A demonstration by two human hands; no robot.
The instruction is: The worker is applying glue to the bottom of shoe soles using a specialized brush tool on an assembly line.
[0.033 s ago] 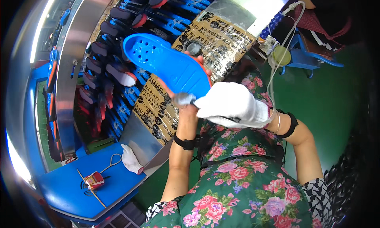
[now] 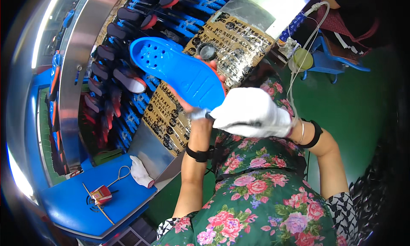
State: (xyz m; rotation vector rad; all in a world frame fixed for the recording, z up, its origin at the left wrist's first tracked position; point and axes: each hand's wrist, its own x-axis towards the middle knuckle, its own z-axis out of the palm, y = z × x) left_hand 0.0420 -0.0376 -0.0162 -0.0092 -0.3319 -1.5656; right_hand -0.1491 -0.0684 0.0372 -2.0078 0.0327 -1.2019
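A blue shoe sole [image 2: 188,75], glossy, with small round holes at its wider far end, lies across my left hand [image 2: 183,101]. A thin red edge shows along its near right side. My left hand is bare and supports it from beneath, with fingertips curled up at the right edge. In a white glove, my right hand [image 2: 252,111] closes on a small brush-like tool [image 2: 200,114] at the sole's near end. Motion blurs the tool's pale tip, and the glove hides most of it.
Behind the sole, a taped cardboard-covered ledge [image 2: 230,41] bears a round dark pot [image 2: 206,52]. Several dark soles [image 2: 128,79] hang on blue racks at left. A blue table [image 2: 68,203] holds a white glove [image 2: 141,172] and a red box [image 2: 101,195]. A blue stool [image 2: 324,62] stands right.
The sole and my left hand have shifted slightly left. My right hand and the tool have moved only a little.
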